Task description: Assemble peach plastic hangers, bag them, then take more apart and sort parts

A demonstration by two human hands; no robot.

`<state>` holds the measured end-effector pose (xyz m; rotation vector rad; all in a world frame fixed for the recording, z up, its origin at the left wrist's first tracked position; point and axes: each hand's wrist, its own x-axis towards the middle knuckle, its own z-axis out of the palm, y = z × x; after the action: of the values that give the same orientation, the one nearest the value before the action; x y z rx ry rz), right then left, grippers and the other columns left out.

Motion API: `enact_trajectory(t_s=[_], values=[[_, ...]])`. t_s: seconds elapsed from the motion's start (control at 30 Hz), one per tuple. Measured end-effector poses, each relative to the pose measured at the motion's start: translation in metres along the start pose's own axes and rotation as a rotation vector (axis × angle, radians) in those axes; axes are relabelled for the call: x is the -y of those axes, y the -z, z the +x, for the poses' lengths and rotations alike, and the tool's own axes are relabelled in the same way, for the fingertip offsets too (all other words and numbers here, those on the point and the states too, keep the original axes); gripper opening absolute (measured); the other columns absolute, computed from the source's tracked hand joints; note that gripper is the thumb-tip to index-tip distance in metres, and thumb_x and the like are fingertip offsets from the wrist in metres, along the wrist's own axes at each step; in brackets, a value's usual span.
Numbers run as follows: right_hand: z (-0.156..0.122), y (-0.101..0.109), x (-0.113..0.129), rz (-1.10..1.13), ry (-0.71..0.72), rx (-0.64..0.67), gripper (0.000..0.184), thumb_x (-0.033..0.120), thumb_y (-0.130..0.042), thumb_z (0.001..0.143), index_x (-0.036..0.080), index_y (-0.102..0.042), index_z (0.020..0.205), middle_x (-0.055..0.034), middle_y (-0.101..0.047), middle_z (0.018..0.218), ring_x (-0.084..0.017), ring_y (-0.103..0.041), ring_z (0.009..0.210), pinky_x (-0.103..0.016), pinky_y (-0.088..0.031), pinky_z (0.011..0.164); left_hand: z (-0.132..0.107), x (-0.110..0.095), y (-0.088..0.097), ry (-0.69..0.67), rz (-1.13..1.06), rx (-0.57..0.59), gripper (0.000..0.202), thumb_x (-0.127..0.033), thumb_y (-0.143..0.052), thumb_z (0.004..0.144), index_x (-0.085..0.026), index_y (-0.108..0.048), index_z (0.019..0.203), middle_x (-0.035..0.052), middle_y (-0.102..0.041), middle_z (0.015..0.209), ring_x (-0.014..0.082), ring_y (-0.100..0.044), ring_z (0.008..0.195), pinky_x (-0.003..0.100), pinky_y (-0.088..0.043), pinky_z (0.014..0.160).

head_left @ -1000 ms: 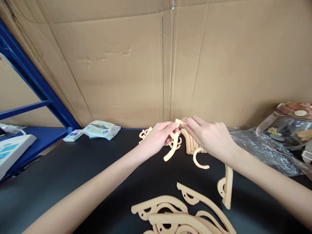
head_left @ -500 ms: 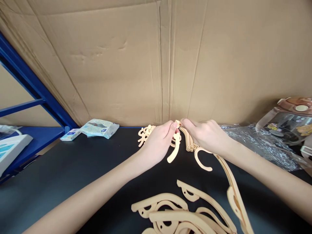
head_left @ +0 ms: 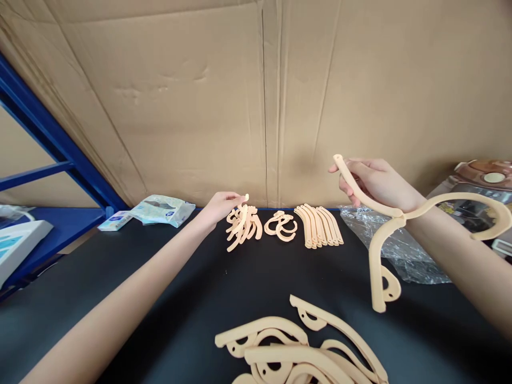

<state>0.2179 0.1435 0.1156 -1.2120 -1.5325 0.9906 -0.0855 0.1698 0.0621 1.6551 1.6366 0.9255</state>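
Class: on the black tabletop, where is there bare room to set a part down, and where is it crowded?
Free: the wide left stretch of the tabletop between tissue packet and left forearm; the middle strip between the back row of parts and the near pile. Crowded: back row, near pile, plastic bag at right.

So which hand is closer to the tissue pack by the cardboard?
Left. The left hand is just right of the tissue pack, fingertips at the small hook pieces. The right hand is far off to its right, raised, gripping a beige hanger.
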Motion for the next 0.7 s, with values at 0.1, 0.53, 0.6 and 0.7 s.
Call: enact_trajectory(t_s=[0.1,0.53,0.6,0.7], values=[[0.0,0.0,0.002,0.075,0.061,-0.128,0.022,0.026,-0.044,0.09,0.02,-0.064,0.084,0.0012,-0.053,0.05,-0.011,-0.046,0.042,-0.024,-0.034,0.041,0.013,0.024,-0.009,0.059,-0.029,-0.053,0.021,-0.033,-0.064,0.088,-0.013,-0.065,0.083,0.0024,-0.066,0.086,0.0193,-0.062,0.086,0.036,-0.048,0.082],[0.0,-0.024,-0.018,0.308,0.266,-0.239,0.016,0.024,-0.061,0.075,0.025,-0.046,0.078,-0.0031,-0.073,0.092,-0.017,-0.068,0.079,-0.033,-0.054,0.075,-0.046,-0.049,-0.045,0.056,-0.916,0.683,0.05,-0.052,-0.045,0.093,-0.011,-0.066,0.113,0.0158,-0.061,0.128,0.028,-0.063,0.11,0.037,-0.052,0.09],[0.004,-0.02,-0.024,0.052,0.35,-0.16,0.023,0.023,-0.068,0.07,0.024,-0.047,0.079,-0.0037,-0.073,0.092,-0.019,-0.068,0.082,-0.034,-0.054,0.074,-0.051,-0.052,-0.044,0.08,-1.043,0.672,0.028,-0.03,-0.053,0.094,-0.014,-0.066,0.113,0.0103,-0.062,0.129,0.0213,-0.063,0.109,0.028,-0.052,0.09],[0.004,-0.017,-0.028,-0.442,0.441,-0.07,0.019,0.029,-0.068,0.075,0.022,-0.055,0.088,-0.004,-0.072,0.09,-0.019,-0.067,0.075,-0.032,-0.051,0.067,-0.051,-0.051,-0.043,0.1,-1.045,0.563,0.024,-0.02,-0.054,0.093,-0.017,-0.067,0.113,0.0066,-0.064,0.125,0.0126,-0.067,0.09,0.014,-0.054,0.064]])
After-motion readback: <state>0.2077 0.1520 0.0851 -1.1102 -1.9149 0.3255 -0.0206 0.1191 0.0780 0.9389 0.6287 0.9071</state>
